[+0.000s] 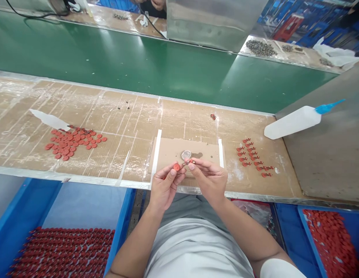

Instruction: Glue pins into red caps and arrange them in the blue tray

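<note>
My left hand [165, 186] pinches a small red disc [176, 167] between thumb and fingers. Close beside it, my right hand [212, 180] is closed on a small red part with metal bits [191, 161]. The two parts nearly meet; whether they touch I cannot tell. Just beyond my fingertips a small round shallow dish [185, 155] rests on a cardboard pad [168, 148], with a dark wet stain [197, 155] near it. To the left lies a pile of red discs [71, 143]. Several red parts with metal pieces [254, 157] lie in rows to the right.
A white squeeze bottle with a blue tip [295, 121] lies at right by a metal panel [327, 154]. Another white bottle [50, 119] lies left. Blue bins [124, 216] of red parts stand below the bench edge. Beyond runs a green belt [110, 58]; a person's hand [158, 3] shows across it.
</note>
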{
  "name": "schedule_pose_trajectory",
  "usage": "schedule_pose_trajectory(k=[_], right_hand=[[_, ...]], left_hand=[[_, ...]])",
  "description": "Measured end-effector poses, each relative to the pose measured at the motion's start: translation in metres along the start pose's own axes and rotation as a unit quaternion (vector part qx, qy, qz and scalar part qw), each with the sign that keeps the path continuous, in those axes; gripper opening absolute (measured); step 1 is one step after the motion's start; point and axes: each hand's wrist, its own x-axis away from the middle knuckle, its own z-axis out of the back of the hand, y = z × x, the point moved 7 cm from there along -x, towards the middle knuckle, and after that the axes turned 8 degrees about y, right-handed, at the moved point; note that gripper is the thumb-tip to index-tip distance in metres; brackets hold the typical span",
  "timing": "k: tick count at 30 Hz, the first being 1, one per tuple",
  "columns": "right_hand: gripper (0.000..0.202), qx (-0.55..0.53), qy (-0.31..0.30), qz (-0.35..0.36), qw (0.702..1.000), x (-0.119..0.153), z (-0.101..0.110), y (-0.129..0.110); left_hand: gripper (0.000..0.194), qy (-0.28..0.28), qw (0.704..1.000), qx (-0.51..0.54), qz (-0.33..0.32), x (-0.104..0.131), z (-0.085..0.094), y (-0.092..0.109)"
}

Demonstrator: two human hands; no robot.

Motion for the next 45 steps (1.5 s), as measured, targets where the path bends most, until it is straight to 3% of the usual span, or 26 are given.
schedule_pose_trajectory(k=[20, 45], right_hand=[[0.020, -0.024, -0.003, -0.022, 0.999, 0.009, -0.005, 0.014], [0.026, 0.015, -0.010, 0.048, 0.999, 0.011, -0.006, 0.016]], left_hand=[[0.019, 0.008, 1.000, 0.021, -0.012, 0.000, 0.000, 0.001], [0.018, 0.015, 1.000, 0.021, -0.017, 0.000, 0.003, 0.001]])
